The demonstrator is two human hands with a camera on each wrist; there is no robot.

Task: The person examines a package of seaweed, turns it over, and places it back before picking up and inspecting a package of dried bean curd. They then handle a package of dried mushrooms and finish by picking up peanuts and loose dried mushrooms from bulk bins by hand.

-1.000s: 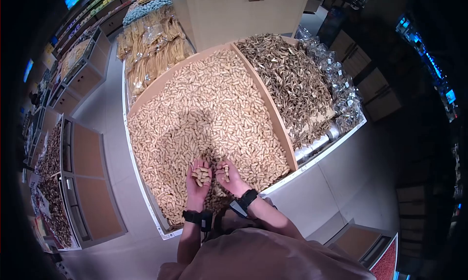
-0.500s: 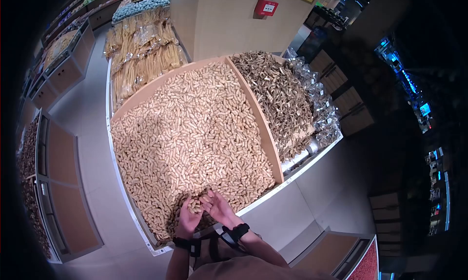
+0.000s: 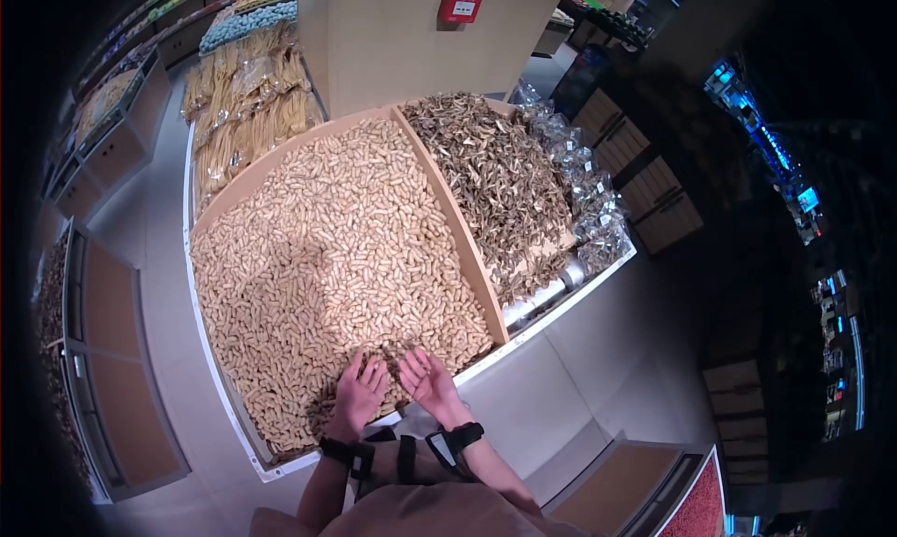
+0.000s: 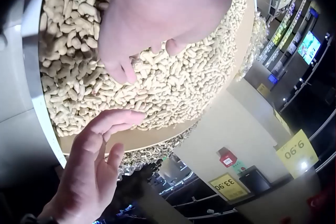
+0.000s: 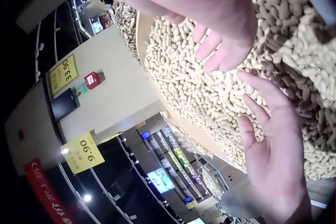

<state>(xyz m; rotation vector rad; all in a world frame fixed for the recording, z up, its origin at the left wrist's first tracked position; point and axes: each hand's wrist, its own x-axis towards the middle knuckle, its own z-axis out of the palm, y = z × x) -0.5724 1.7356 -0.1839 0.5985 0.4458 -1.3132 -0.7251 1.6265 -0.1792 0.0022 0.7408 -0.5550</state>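
A large heap of unshelled peanuts [image 3: 364, 229] fills a wood-sided display bin. Both hands are just over its near edge, side by side. The left hand [image 3: 362, 394] has loosely bent fingers and an empty palm, which shows best in the right wrist view, where the left hand [image 5: 275, 153] is at lower right. Level with it, the right hand [image 3: 432, 387] has its fingers spread and slightly bent, the palm bare. In the left wrist view the right hand [image 4: 97, 163] appears at lower left, with peanuts [image 4: 178, 87] behind the fingertips.
A wooden divider [image 3: 458, 229] separates the peanuts from dark dried pieces [image 3: 486, 172] on the right. Clear plastic packs [image 3: 584, 200] line the far right edge. Bagged yellowish strips [image 3: 248, 116] lie at back left, beside a pillar [image 3: 392, 51]. The bin's white rim [image 3: 561, 317] runs along the front.
Peanuts lay in the left palm and the right fingers held some; now both hands are empty and spread slightly apart. The head view has shifted, so the bin sits further left.
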